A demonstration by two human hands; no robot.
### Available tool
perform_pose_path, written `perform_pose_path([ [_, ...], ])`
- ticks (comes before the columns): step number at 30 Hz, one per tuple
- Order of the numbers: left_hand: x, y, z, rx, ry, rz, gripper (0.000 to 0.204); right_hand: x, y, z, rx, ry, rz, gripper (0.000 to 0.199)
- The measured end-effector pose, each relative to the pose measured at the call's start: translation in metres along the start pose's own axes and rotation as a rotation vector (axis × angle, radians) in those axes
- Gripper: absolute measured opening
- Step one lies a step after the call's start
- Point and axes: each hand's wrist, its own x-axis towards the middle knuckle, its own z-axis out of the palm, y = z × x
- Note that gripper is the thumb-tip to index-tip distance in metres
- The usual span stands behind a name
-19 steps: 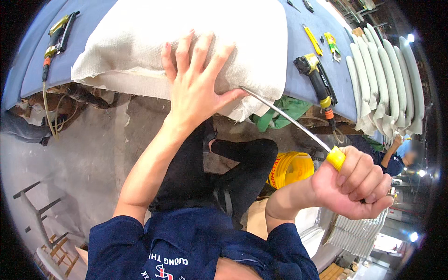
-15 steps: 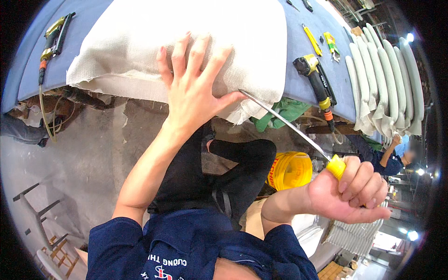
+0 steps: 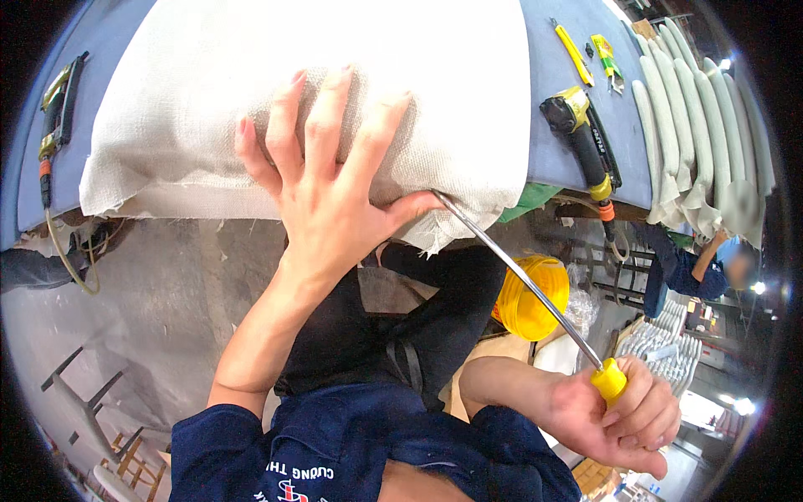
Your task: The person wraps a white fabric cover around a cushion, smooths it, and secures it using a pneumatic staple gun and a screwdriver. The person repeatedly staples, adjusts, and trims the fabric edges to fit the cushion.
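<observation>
White woven fabric [image 3: 209, 100] covers a padded piece on the blue-topped table, its frayed edge hanging at the front. My left hand [image 3: 330, 180] presses on it with fingers spread, the thumb stretched right along the lower edge. A long screwdriver-like tool [image 3: 535, 289] with a thin metal shaft and yellow handle runs from that thumb down to the right. My right hand [image 3: 627, 418] is wrapped round its handle. The shaft's tip touches the fabric beside my left thumb; whether it goes into the cloth I cannot tell.
Two nail guns [image 3: 577, 134] with hoses lie on the blue table [image 3: 548, 75], one on each side. A yellow knife [image 3: 572, 54] and small packet [image 3: 606, 58] sit at the right. Cushion-like pieces [image 3: 669, 125] stack beyond. Below are a yellow bucket [image 3: 535, 305] and a chair frame [image 3: 75, 393]. A person [image 3: 707, 272] is far right.
My right hand and the tool's handle have moved lower, while the tip stays beside my left thumb. The view has shifted, so the fabric appears larger.
</observation>
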Motion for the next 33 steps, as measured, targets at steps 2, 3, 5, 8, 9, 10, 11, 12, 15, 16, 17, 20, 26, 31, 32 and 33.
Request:
perform_pose_path([
  [2, 0.0, 0.0, 0.001, 0.009, 0.01, 0.015, 0.093, 0.004, 0.002, -0.008, 0.006, -0.016, -0.015, 0.042],
  [3, 0.001, -0.001, 0.002, 0.01, 0.012, 0.015, 0.093, 0.007, 0.003, -0.012, 0.026, -0.027, 0.009, 0.042],
  [5, 0.001, -0.001, 0.003, 0.013, 0.015, 0.014, 0.093, 0.009, 0.001, -0.019, 0.065, -0.047, 0.06, 0.043],
  [8, 0.0, 0.0, 0.004, 0.033, 0.001, 0.011, 0.092, 0.014, 0.003, -0.021, 0.108, 0.021, 0.111, 0.045],
  [9, -0.002, 0.0, 0.006, -0.003, 0.033, 0.02, 0.089, 0.014, 0.002, -0.02, 0.056, 0.03, 0.104, 0.044],
  [10, -0.002, -0.001, 0.007, 0.003, 0.045, 0.028, 0.089, 0.017, 0.004, -0.022, 0.072, 0.012, 0.119, 0.044],
  [11, -0.001, -0.002, 0.008, 0.01, 0.056, 0.034, 0.088, 0.022, 0.007, -0.025, 0.088, -0.007, 0.136, 0.043],
  [12, 0.0, -0.002, 0.008, 0.015, 0.062, 0.035, 0.087, 0.027, 0.01, -0.025, 0.101, -0.025, 0.159, 0.043],
  [15, -0.004, -0.002, 0.011, -0.016, 0.068, 0.041, 0.089, 0.037, 0.016, -0.011, 0.03, -0.109, 0.177, 0.04],
  [16, -0.004, -0.002, 0.009, -0.012, 0.072, 0.046, 0.09, 0.042, 0.022, -0.005, 0.037, -0.145, 0.171, 0.041],
  [17, -0.003, -0.002, 0.008, -0.021, 0.063, 0.042, 0.091, 0.054, 0.039, -0.005, 0.106, -0.161, 0.201, 0.039],
  [20, 0.0, 0.004, 0.001, -0.075, -0.003, 0.066, 0.093, 0.125, 0.103, -0.004, 0.058, -0.128, 0.456, 0.035],
  [26, 0.003, -0.007, -0.012, -0.106, -0.062, 0.102, 0.078, 0.157, 0.154, -0.006, 0.176, -0.208, 0.694, 0.03],
  [31, 0.002, 0.002, -0.019, -0.099, -0.068, 0.087, 0.068, 0.157, 0.108, -0.005, 0.148, -0.18, 0.481, 0.027],
  [32, 0.003, 0.003, -0.02, -0.089, -0.07, 0.088, 0.068, 0.154, 0.112, -0.009, 0.107, -0.134, 0.486, 0.027],
  [33, 0.002, 0.003, -0.019, -0.089, -0.072, 0.093, 0.07, 0.149, 0.119, -0.01, 0.068, -0.088, 0.493, 0.027],
])
